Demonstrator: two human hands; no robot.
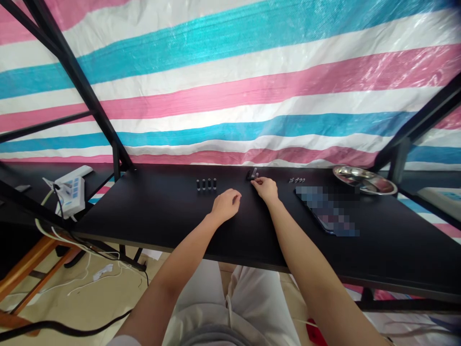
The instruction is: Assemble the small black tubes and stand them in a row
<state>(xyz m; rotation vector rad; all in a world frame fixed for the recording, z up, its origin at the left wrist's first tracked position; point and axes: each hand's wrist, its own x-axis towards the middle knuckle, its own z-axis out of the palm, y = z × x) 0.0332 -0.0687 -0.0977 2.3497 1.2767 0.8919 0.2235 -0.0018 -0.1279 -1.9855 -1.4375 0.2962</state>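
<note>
Over the middle of the black table [162, 206], my left hand [226, 204] is curled closed, with nothing visible in its fingers. Farther forward and to the right, my right hand [266, 188] pinches at the near side of a small cluster of dark and clear pieces [253, 174]. What lies between its fingertips is too small to make out. Several small black cylinders [206, 184] with light ends stand in a row to the left of both hands. To the right lie several tiny clear or silvery pieces [297, 180].
A phone [320, 211], partly blurred, lies right of my right forearm. Behind it, a round metal tray [363, 181] sits near the back right edge. Black frame posts [90, 101] rise at the sides before a striped sheet [234, 86]. A power strip [74, 194] is at left.
</note>
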